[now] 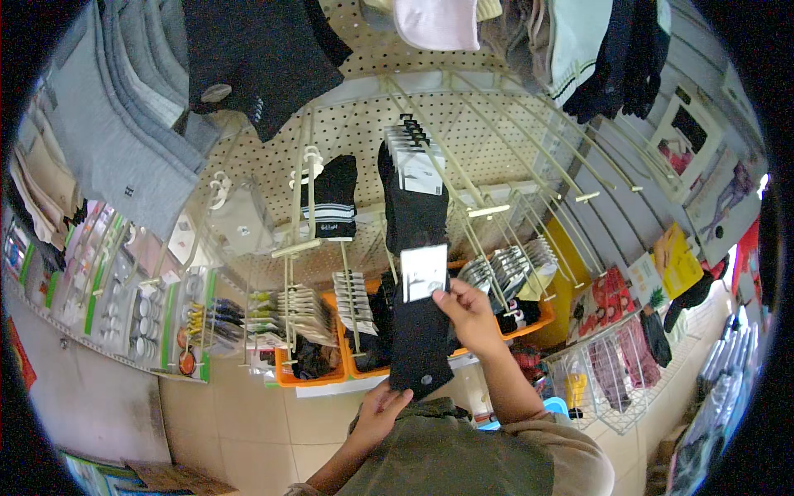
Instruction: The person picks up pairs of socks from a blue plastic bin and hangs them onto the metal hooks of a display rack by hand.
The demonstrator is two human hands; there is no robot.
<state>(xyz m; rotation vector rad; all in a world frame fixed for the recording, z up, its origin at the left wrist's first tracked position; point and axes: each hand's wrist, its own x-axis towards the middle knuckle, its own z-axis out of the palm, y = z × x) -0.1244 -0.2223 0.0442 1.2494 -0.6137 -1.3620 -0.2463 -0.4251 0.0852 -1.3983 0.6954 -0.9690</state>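
Observation:
A pair of black socks point(420, 341) with a white card label point(423, 273) at its upper end is held upright before me. My right hand point(466, 313) pinches the edge of the card with thumb and fingers. My left hand point(384, 409) grips the lower end of the socks, near a small round sticker. Behind and above them, more black socks point(415, 217) on white header cards hang from a display hook. To their left hangs a black sock pair with white stripes point(330, 198).
Metal display hooks point(490, 211) jut from the perforated board. Orange baskets point(310, 379) with goods stand below. Grey socks point(130, 167) hang at the upper left, black gloves point(620, 68) at the upper right. A white wire basket point(611, 384) stands at the right.

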